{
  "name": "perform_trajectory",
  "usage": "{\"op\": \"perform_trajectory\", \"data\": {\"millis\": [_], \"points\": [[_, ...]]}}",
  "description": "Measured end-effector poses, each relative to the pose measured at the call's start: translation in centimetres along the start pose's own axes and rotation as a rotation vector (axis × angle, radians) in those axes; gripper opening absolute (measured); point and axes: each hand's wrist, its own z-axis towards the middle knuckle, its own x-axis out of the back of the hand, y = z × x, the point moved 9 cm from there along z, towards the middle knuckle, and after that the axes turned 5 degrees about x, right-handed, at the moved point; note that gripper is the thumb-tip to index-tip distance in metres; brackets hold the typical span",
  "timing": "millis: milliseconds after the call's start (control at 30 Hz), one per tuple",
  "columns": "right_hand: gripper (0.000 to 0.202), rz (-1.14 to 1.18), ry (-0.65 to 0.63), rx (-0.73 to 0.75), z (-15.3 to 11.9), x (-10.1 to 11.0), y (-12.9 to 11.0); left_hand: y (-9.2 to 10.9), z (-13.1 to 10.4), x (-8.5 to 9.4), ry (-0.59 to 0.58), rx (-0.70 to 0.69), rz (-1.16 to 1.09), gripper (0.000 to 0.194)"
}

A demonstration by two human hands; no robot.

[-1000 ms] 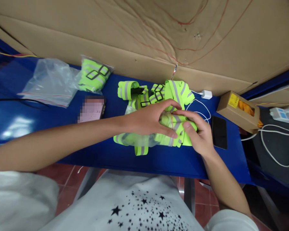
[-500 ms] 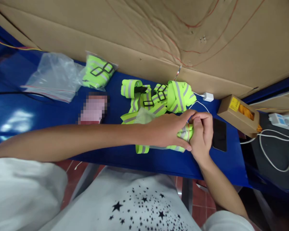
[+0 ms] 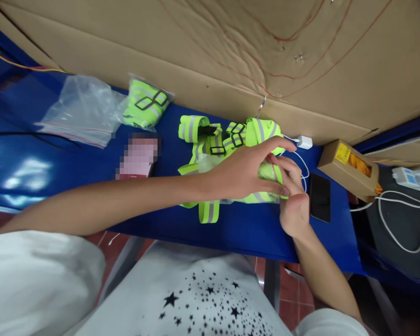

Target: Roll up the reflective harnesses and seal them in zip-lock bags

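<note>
My left hand (image 3: 243, 170) reaches across the table with its thumb and fingers curved around a clear plastic bag (image 3: 207, 162). Yellow-green reflective strap (image 3: 271, 172) with grey stripes bulges at the bag's right end, between my two hands. My right hand (image 3: 294, 200) presses against this end, its fingers bent around the strap and partly hidden behind my left fingers. Behind the hands lies a loose pile of the same reflective straps (image 3: 199, 135) with black buckles (image 3: 217, 150). A strap loop (image 3: 209, 212) hangs out below my left wrist.
To the left are empty zip bags (image 3: 80, 112), a packed bag of reflective strap (image 3: 145, 105) and a blurred pink item (image 3: 138, 156). A black phone (image 3: 320, 197), white charger (image 3: 304, 142) and cardboard box (image 3: 346, 168) stand right. A cardboard wall (image 3: 126, 42) bounds the blue table (image 3: 245, 238).
My right hand has turned and its fingers have shifted from closed at the bag's end to bent against it. My left fingers have lifted and spread a little; more strap shows between the hands.
</note>
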Motion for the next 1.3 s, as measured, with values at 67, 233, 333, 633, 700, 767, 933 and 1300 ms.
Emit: {"op": "perform_trajectory", "data": {"millis": [67,233,333,633,700,767,933,1300], "points": [[0.054,-0.005,0.026,0.003,0.2,0.5,0.0,-0.1,0.0,0.5,0.036,-0.009,-0.018,0.059],[0.025,0.068,0.252,-0.081,0.0,2.3,0.4,-1.6,-0.1,1.8,0.167,0.038,-0.100,0.050],[0.013,0.055,0.299,-0.185,-0.6,2.2,1.3,-2.0,-0.1,1.7,0.187,0.045,-0.154,0.044],[0.017,-0.022,0.423,-0.185,-1.2,3.7,1.6,-5.7,-1.4,-1.9,-0.252,0.324,-0.338,0.064],[0.025,0.024,0.349,-0.165,-0.9,3.1,1.3,-5.8,-1.8,-1.9,-0.260,0.293,-0.313,0.050],[0.025,0.036,0.167,-0.082,-0.3,1.9,0.6,-5.7,-2.0,-1.4,-0.206,0.269,-0.308,0.048],[0.021,0.000,-0.220,0.095,0.3,-0.5,-0.4,-5.2,-2.6,-0.4,-0.102,0.256,-0.256,0.056],[0.007,0.283,-0.225,-0.194,0.3,-0.8,3.1,-7.8,-5.1,0.3,-0.076,0.273,-0.510,0.054]]}}
